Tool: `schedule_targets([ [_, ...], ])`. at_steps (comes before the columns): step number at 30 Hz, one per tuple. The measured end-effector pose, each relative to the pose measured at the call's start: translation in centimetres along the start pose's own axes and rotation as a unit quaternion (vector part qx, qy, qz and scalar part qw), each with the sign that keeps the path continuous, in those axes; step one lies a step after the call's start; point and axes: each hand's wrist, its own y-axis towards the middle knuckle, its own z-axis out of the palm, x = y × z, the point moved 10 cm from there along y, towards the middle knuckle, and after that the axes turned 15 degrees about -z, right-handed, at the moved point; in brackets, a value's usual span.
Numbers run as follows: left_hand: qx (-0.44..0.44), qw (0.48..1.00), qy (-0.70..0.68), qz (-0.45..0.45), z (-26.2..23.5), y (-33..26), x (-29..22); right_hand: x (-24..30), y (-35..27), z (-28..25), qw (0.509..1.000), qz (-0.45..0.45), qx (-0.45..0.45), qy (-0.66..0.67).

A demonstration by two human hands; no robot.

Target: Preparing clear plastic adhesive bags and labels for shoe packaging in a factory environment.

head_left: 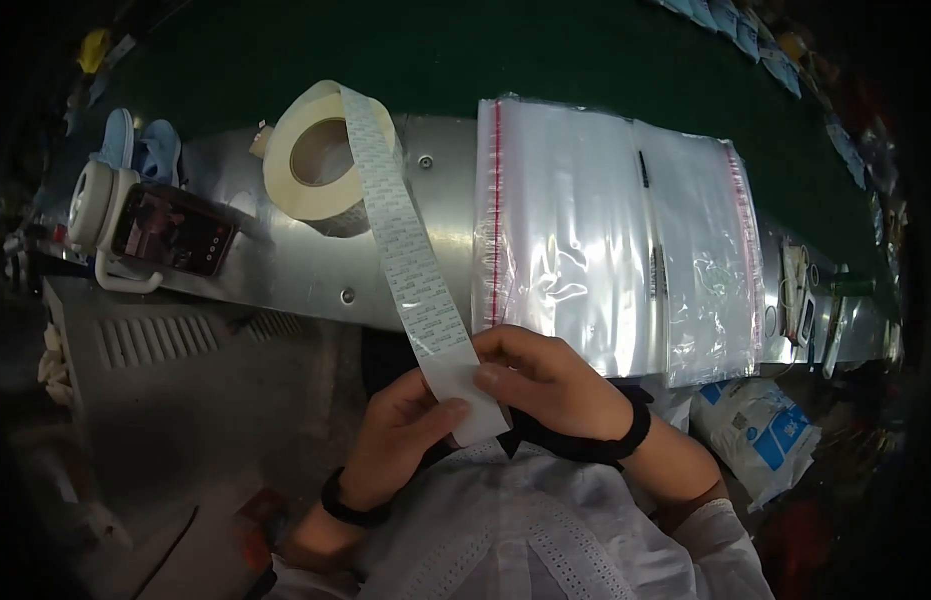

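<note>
A long strip of printed labels (400,235) runs down from a large label roll (280,155) that lies on the metal table. My left hand (405,430) pinches the strip's lower end, its thumb on the blank white part. Just to the right, my right hand (550,385) grips the same end, thumb on top and fingers underneath. The strip's upper part carries rows of small print; the end between my thumbs is plain white. Stacked clear plastic zip bags (585,240) with a red seal line lie right of the strip, close beyond my right hand.
A phone (173,230) leans in a white stand (93,215) at the left, with light blue shoes (157,150) behind. Scissors (790,270) and small tools lie at the table's right end. A white and blue plastic sack (755,440) sits below. A green surface (425,50) stretches behind.
</note>
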Motion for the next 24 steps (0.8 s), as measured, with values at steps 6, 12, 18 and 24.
schedule_targets([
  [6, 0.013, 0.999, -0.011, 0.046, -2.7, 2.4, -3.7, -0.1, 0.3, -1.2, 0.997, -0.037, -0.062, 0.008],
  [12, -0.050, 0.983, -0.122, 0.129, -9.3, 5.2, -10.0, -1.4, -4.1, -3.9, 0.997, 0.015, -0.070, 0.016],
  [18, -0.250, 0.928, -0.036, 0.272, -9.6, -1.6, -7.9, -2.8, -8.1, -3.0, 0.993, 0.094, 0.077, 0.001],
  [24, -0.136, 0.777, 0.462, 0.405, 3.7, -6.4, -6.6, -1.0, -3.0, 0.1, 1.000, 0.015, 0.005, 0.016],
])
